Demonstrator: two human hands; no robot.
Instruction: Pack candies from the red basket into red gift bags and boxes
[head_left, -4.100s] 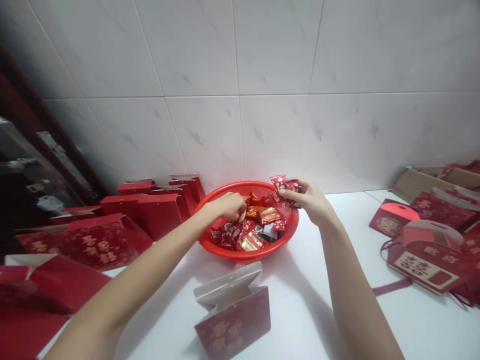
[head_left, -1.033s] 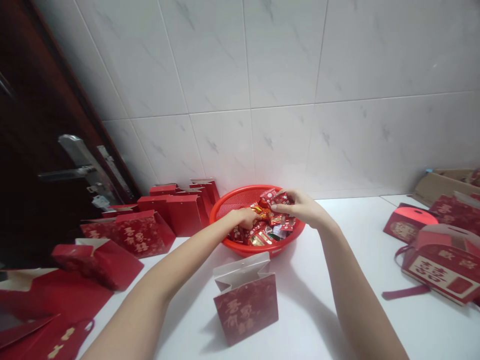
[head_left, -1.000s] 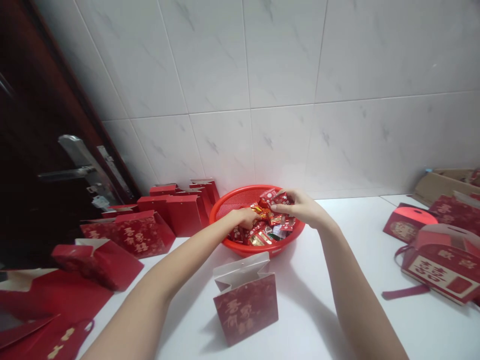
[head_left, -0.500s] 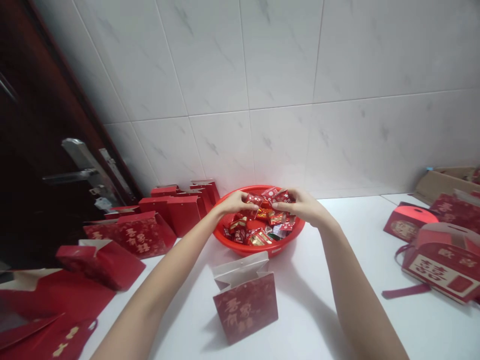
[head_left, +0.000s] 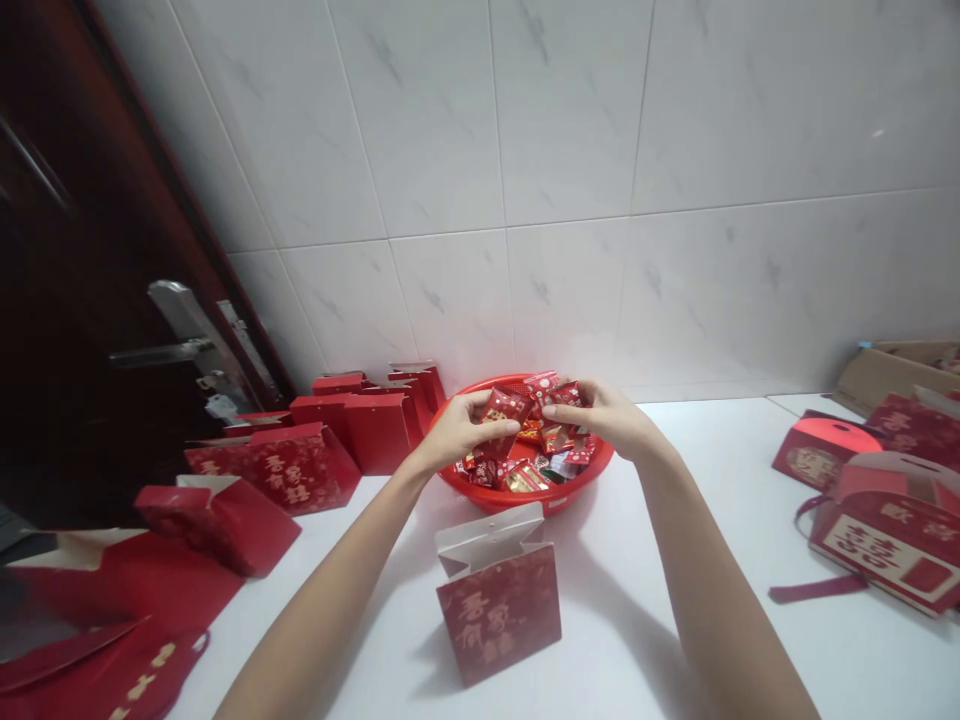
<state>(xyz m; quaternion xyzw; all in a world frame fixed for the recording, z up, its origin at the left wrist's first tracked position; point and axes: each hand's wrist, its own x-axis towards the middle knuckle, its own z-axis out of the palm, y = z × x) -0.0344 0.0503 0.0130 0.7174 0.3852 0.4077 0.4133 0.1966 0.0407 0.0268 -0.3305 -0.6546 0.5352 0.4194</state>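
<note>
Both of my hands are over a round red plastic basket (head_left: 517,498) of wrapped sweets. Between the thumb and fingers of my left hand (head_left: 461,432) is a red candy packet (head_left: 505,408) with white and gold print. My right hand (head_left: 611,415) pinches another dark red candy packet (head_left: 562,400) at the basket's right side. Several loose sweets, among them a gold-wrapped one (head_left: 526,478), lie in the basket. Directly in front of it, an open red paper gift bag (head_left: 501,612) with gold characters stands upright on the white table, and its inside bottom is hidden.
Several red gift bags (head_left: 285,468) stand along the left, beside a dark door (head_left: 90,300) with a metal handle. At the right are a red box with gold characters (head_left: 889,540), a ribbon roll (head_left: 825,445) and a cardboard box (head_left: 892,375). A tiled wall (head_left: 562,280) rises behind.
My left hand has lifted its red packet slightly, turning it so more of its printed front shows. My right hand stays nearly in place. The whole view has shifted a little.
</note>
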